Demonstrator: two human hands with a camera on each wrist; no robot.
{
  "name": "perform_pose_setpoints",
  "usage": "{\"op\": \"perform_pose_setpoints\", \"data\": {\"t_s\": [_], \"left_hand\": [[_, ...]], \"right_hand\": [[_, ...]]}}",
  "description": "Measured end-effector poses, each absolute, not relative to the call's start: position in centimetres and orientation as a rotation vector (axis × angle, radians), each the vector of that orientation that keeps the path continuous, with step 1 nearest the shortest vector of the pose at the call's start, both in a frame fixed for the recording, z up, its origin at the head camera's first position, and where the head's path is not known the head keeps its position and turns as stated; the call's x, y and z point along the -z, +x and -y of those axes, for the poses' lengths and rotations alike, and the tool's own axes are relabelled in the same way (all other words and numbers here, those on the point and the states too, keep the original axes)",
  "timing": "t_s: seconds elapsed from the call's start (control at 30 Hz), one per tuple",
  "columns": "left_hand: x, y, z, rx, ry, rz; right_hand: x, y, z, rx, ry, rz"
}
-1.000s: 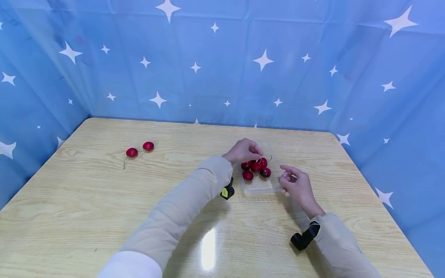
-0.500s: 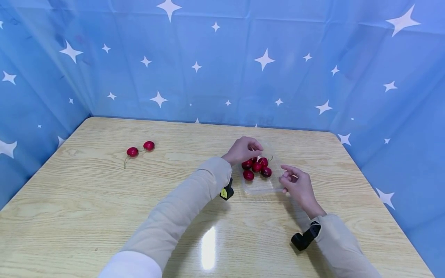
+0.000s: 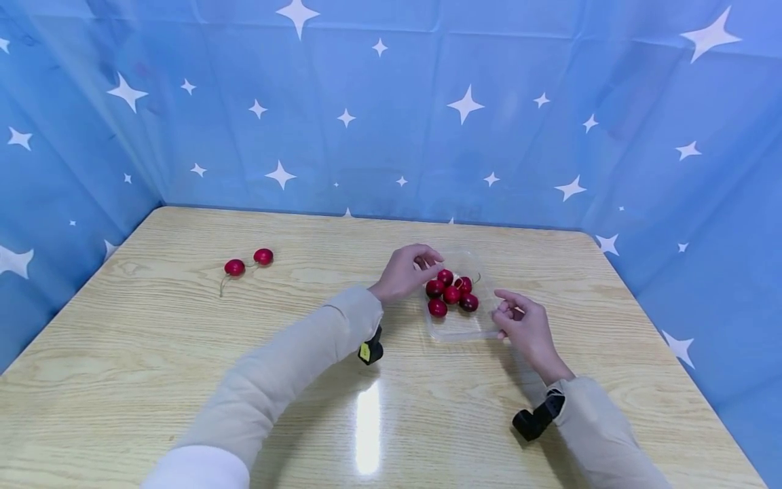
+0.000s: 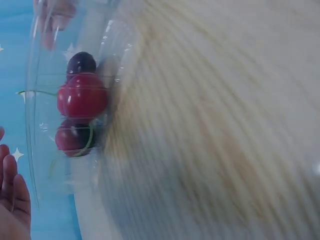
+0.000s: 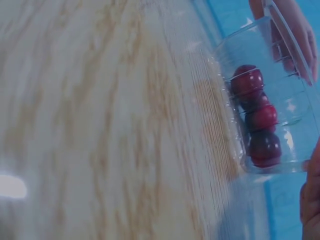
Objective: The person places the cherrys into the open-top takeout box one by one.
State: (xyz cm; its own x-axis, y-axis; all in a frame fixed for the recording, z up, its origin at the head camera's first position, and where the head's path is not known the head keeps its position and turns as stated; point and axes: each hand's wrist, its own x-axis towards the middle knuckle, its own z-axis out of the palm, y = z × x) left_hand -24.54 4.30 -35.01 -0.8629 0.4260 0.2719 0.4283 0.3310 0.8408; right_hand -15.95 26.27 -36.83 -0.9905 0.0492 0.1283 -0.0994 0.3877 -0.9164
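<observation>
A clear plastic container (image 3: 455, 334) stands on the table with several red cherries (image 3: 451, 295) in it; a thin stem sticks out on their right. My left hand (image 3: 408, 272) hovers at the container's back left side, fingers loosely bent and holding nothing. In the left wrist view, the left hand's fingers (image 4: 15, 192) lie apart from the cherries. My right hand (image 3: 522, 324) pinches the container's right rim between thumb and fingers. The right wrist view shows only part of the right hand (image 5: 311, 195) beside the container's wall (image 5: 280, 169).
Two more cherries lie on the table (image 3: 153, 353) at the back left: one cherry (image 3: 235, 267) has a long stem, and the other cherry (image 3: 263, 257) is just behind it. A blue curtain (image 3: 391, 122) with white stars rises behind the table and along its sides.
My left hand has drawn back leftward from above the cherries, so another cherry shows in the container. The right hand stays at the rim, and the cherries on the table have not moved.
</observation>
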Motion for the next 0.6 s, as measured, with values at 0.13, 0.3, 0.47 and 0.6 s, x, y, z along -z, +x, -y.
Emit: {"op": "perform_pose_setpoints", "data": {"t_s": [0.13,0.3,0.47,0.6], "left_hand": [[35.3,-24.1,-3.4,1.615,-0.806,2.521],[34.6,-23.3,-2.3,1.618,-0.829,2.535],[33.4,-22.3,-0.7,1.661,-0.862,2.568],[32.9,-21.6,1.3,1.692,-0.855,2.615]], "right_hand": [[36.8,-16.0,-26.3,-1.662,0.050,2.499],[36.8,-16.1,-26.3,-1.667,0.038,2.504],[36.7,-16.1,-26.3,-1.667,0.048,2.507],[36.6,-16.1,-26.3,-1.669,0.052,2.513]]}}
